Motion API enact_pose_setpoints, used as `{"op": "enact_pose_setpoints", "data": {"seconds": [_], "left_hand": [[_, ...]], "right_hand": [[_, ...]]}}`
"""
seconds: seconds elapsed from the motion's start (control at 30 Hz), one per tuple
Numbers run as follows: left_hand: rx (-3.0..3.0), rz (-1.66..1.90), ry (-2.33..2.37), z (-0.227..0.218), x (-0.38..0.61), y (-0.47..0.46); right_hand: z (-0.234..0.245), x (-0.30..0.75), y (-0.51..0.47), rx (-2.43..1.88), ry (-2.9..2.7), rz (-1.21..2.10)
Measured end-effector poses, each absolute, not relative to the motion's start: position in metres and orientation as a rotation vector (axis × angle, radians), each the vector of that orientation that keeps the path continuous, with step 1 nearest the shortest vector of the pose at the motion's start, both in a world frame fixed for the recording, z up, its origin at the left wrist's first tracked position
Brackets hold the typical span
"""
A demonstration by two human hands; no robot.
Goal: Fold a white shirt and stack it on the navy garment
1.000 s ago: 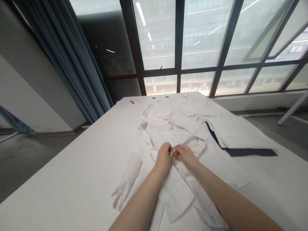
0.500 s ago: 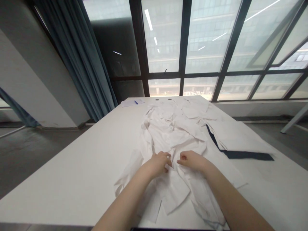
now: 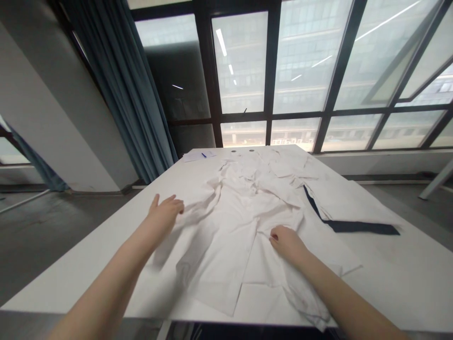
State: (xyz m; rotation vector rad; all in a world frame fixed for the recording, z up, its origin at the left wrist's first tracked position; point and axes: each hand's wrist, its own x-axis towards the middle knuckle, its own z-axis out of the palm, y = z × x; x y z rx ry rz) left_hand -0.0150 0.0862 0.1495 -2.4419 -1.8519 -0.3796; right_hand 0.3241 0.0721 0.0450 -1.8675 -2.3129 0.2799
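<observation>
A crumpled white shirt (image 3: 230, 222) is spread along the white table, its near hem lying close to the front edge. My left hand (image 3: 166, 211) is raised over the left side of the table, gripping the shirt's left side at thumb and forefinger, with the other fingers loosely spread. From there the cloth stretches back to the right in folds, and its lower part is blurred. Curled over the right front of the shirt, my right hand (image 3: 286, 240) has its fingers closed on the fabric; the fingertips are partly hidden.
Folded white cloth (image 3: 357, 200) with a dark strip (image 3: 364, 228) under its edge lies at right. Papers (image 3: 194, 156) and a blue pen (image 3: 204, 155) rest at the far left of the table (image 3: 417, 278). More white cloth lies toward the far end, before the windows.
My left hand has swung from the shirt's middle out to the left, drawing the left side of the cloth open. My right hand has shifted slightly right.
</observation>
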Motion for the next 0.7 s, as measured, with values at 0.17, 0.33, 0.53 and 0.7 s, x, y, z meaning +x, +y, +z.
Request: {"op": "enact_pose_setpoints", "data": {"seconds": [0.17,0.33,0.53,0.7], "left_hand": [[-2.941,-0.459,-1.708,0.110,0.071,0.056],[-2.970,-0.406,-1.816,0.046,0.132,0.044],[-2.848,-0.611,-1.931,0.025,0.137,0.057],[-2.836,-1.077,-1.964,0.034,0.153,0.077]], "right_hand": [[0.045,0.325,0.074,-1.880,-2.232,0.391],[0.049,0.322,0.068,-1.929,-2.254,0.290],[0.047,0.321,0.061,-1.770,-2.047,0.683],[0.044,0.314,0.072,-1.577,-1.499,1.260]]}}
